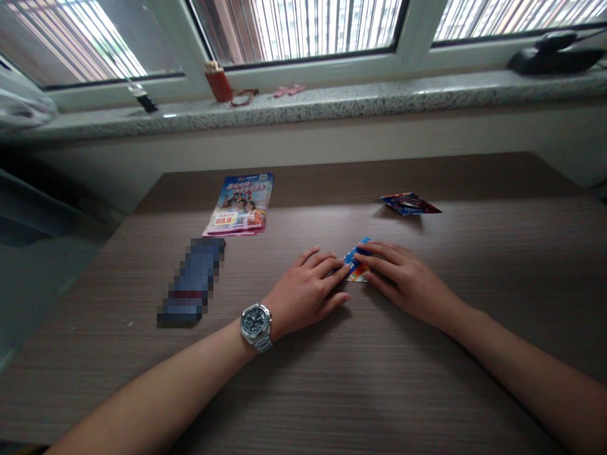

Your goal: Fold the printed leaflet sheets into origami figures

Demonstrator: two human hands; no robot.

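Observation:
A small folded piece of printed paper (359,273), blue with orange and white, lies on the table between my hands. My left hand (313,284) rests flat at its left side with fingers stretched out and the index fingertip touching the paper's edge. The left thumb is apart from it, on the near side. From the right, my right hand (403,272) lays its spread, outstretched fingers over the paper, hiding part of it. Farther back on the right sits a folded, pointed paper shape (410,203) in dark blue and red.
On the table (303,392), a stack of printed flyers (243,205) lies at the back left. A pixelated dark oblong thing (192,281) is nearer on the left. The stone windowsill (351,104) carries a red container (219,84) and a black device (554,58).

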